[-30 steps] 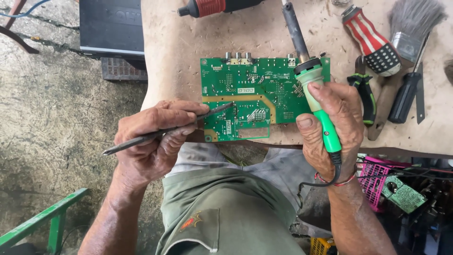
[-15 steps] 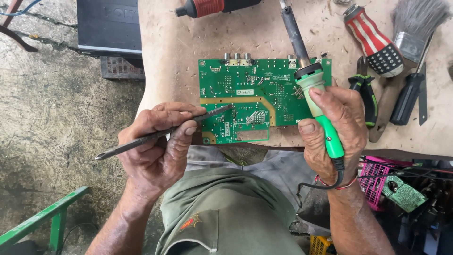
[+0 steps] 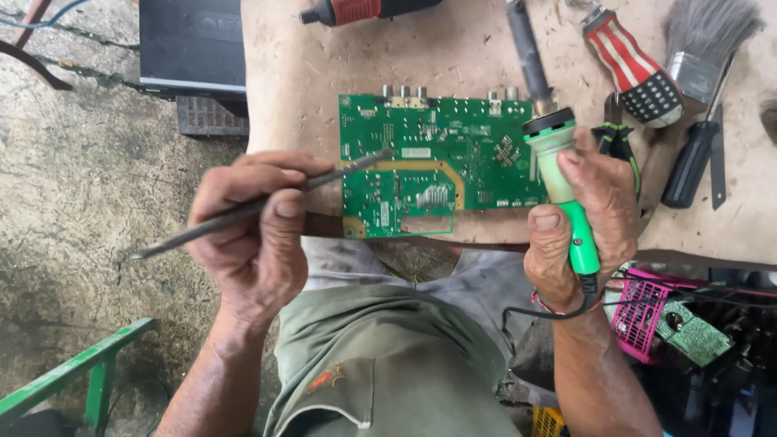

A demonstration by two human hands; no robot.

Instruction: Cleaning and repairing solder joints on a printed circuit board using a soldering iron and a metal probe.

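Observation:
A green circuit board (image 3: 441,162) lies flat on the worn bench top (image 3: 307,73) in front of me. My left hand (image 3: 255,231) grips thin metal tweezers (image 3: 243,210) whose tip rests over the board's left part, with the long end sticking out to the left. My right hand (image 3: 587,214) holds a green-handled soldering iron (image 3: 558,162) upright, its dark barrel pointing away past the board's far right corner.
A red-striped screwdriver (image 3: 627,69), a paintbrush (image 3: 704,44), black screwdriver (image 3: 688,166) and pliers (image 3: 615,142) lie right of the board. A black box (image 3: 190,44) stands at the far left, a pink basket (image 3: 643,311) with a small board at the lower right.
My left hand has drawn back toward me and to the left with the tweezers. The right hand and soldering iron stay almost still.

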